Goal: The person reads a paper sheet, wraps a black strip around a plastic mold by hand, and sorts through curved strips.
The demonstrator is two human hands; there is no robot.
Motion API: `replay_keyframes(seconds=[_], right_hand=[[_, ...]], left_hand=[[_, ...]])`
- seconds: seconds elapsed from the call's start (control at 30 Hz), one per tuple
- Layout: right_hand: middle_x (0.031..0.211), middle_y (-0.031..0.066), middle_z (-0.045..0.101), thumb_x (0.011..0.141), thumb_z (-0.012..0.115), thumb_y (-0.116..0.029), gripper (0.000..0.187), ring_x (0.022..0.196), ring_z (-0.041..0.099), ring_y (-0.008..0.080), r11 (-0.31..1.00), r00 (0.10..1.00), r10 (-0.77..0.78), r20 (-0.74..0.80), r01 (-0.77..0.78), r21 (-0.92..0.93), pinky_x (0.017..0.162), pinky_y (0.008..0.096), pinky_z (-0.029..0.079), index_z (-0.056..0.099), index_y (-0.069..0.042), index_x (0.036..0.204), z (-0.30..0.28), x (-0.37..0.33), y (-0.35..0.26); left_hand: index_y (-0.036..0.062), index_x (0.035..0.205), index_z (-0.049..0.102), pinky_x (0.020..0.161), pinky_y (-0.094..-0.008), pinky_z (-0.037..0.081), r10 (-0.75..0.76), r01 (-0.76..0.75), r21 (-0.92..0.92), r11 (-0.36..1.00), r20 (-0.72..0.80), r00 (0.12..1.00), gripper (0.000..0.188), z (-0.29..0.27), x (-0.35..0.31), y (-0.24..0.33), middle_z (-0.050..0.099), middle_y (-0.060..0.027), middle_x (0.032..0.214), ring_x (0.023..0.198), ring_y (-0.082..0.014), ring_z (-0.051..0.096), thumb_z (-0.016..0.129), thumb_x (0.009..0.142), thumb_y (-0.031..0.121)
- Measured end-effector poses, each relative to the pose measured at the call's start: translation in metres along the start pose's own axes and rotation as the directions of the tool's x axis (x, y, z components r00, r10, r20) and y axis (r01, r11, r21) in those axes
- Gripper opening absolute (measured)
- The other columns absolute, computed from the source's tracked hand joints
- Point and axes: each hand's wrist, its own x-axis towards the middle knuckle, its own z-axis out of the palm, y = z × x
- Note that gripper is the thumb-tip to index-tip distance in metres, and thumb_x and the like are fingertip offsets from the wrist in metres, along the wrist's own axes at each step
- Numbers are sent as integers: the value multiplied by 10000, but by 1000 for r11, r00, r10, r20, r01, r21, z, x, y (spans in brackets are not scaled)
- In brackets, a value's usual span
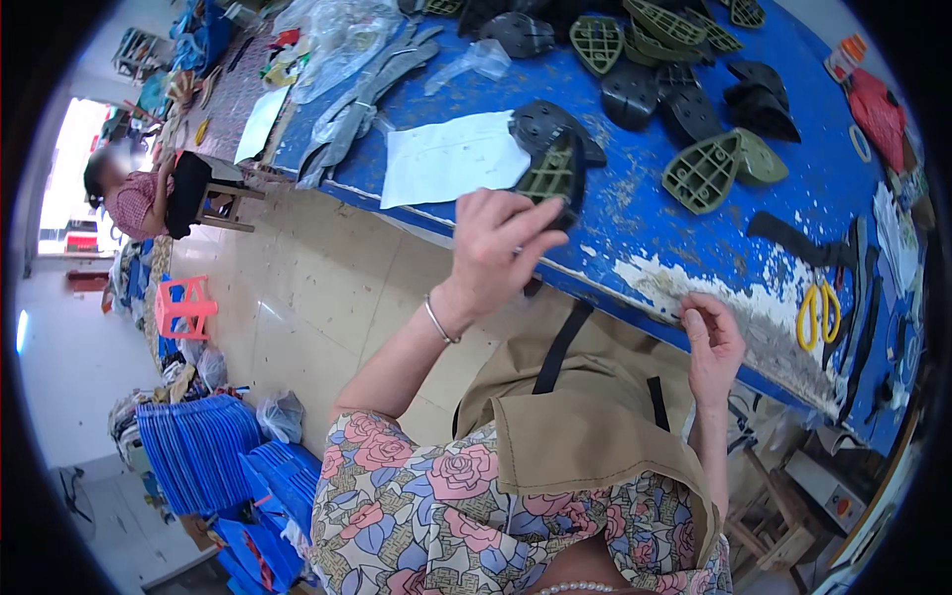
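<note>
At the blue table's near edge, my left hand [496,243] has its index finger and thumb on the near end of a green-and-black pad shell [551,177], its ribbed inside showing. A black pad shell [543,121] lies against its far side. Left of them is a white paper sheet [446,161]. My right hand [714,347] is closed at the table edge, thumb and index finger near each other; what they pinch, if anything, cannot be made out. Below the hands, khaki cloth [585,436] with black straps covers my front and lap.
More green shells [702,174] and black shells [629,96] lie across the blue table [635,233]. Yellow-handled scissors [818,315] and black straps [793,240] lie at right, grey strips [357,109] at left. A person [139,198] sits far left, beyond a pink stool [186,307].
</note>
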Motion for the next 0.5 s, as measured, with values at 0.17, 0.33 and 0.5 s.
replay_keyframes(seconds=[0.17, 0.33, 0.5], right_hand=[[940, 36, 641, 918, 562, -56, 149, 810, 582, 80, 999, 999, 37, -32, -35, 40, 709, 211, 467, 614, -6, 1048, 12, 13, 14], [908, 38, 652, 917, 571, -73, 144, 750, 590, 67, 995, 992, 54, -112, -44, 93, 616, 188, 462, 626, -12, 1035, 11, 15, 19], [896, 38, 645, 907, 581, -61, 135, 745, 586, 69, 995, 990, 71, -125, -61, 78, 629, 189, 465, 629, -6, 1021, 13, 13, 19]], left_hand=[[122, 981, 690, 721, -351, 357, -83, 86, 170, 982, -24, 996, 275, -14, 19, -52, 585, -35, 814, 786, -219, 529, 743, 722, 196], [124, 958, 690, 718, -360, 352, -51, 67, 283, 957, -64, 997, 236, -11, 43, -106, 585, -36, 802, 805, -221, 533, 730, 745, 217], [134, 997, 680, 779, -404, 383, -167, 100, 468, 878, 103, 981, 266, 7, 52, -140, 582, -60, 939, 926, -261, 525, 725, 741, 193]])
